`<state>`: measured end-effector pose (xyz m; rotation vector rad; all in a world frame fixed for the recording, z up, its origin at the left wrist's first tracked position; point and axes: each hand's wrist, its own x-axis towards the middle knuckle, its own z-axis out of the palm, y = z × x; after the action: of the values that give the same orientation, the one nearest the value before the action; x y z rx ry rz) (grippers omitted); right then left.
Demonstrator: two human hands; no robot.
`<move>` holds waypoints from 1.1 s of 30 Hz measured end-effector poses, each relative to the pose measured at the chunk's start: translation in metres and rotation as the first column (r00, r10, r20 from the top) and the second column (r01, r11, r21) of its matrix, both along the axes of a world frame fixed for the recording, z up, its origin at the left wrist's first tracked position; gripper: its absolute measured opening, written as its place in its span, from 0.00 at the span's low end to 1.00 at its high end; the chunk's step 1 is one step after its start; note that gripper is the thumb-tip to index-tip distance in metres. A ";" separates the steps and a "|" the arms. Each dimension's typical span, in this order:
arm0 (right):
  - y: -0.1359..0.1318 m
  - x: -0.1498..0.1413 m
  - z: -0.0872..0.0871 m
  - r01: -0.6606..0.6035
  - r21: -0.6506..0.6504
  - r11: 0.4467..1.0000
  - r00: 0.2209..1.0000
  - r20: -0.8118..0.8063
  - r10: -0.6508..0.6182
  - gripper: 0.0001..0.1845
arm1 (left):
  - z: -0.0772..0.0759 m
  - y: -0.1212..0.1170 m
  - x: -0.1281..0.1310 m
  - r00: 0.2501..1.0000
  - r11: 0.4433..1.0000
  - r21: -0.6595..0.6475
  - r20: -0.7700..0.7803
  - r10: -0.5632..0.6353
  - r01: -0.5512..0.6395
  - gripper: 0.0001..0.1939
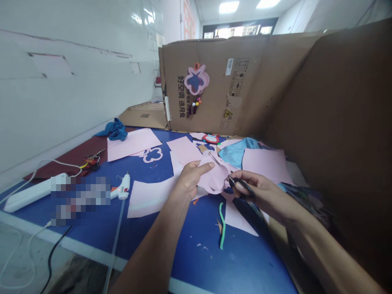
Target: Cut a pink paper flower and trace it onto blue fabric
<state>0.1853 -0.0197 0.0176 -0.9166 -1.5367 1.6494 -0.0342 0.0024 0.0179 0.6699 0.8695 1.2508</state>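
- A blue bench [196, 261] stretches before upright brown cardboard [214, 81].
- Above its middle, the left hand [190, 179] pinches a pink sheet [214, 179], thumb uppermost.
- The right hand [257, 192] grips black-handled scissors [249, 191] just right of that sheet; their long axis slants leftward and slightly away, tips at the sheet's right edge. Whether the blades touch it is unclear.
- The right hand is thus nearer that edge; the left holds the opposite side.
- Nearer the person lies a green pipe cleaner [222, 228]; well leftward, a white glue gun [124, 187].
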 end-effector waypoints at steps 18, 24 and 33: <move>-0.001 -0.001 0.001 -0.003 -0.003 1.000 1.000 0.003 0.003 0.20 | 0.002 -0.001 0.000 0.999 0.999 -0.035 -0.046 -0.005 0.004 0.08; -0.001 0.000 0.001 0.003 -0.015 1.000 1.000 -0.004 -0.003 0.20 | 0.000 0.001 -0.003 0.998 1.000 -0.030 -0.060 -0.006 0.004 0.08; 0.002 0.001 -0.006 -0.013 -0.021 1.000 1.000 -0.014 0.012 0.19 | -0.002 0.004 -0.009 0.991 0.999 -0.006 -0.127 -0.037 0.036 0.07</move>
<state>0.1863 -0.0177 0.0117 -0.9069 -1.5213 1.6805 -0.0430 0.0061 0.0156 0.7659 0.9601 1.1831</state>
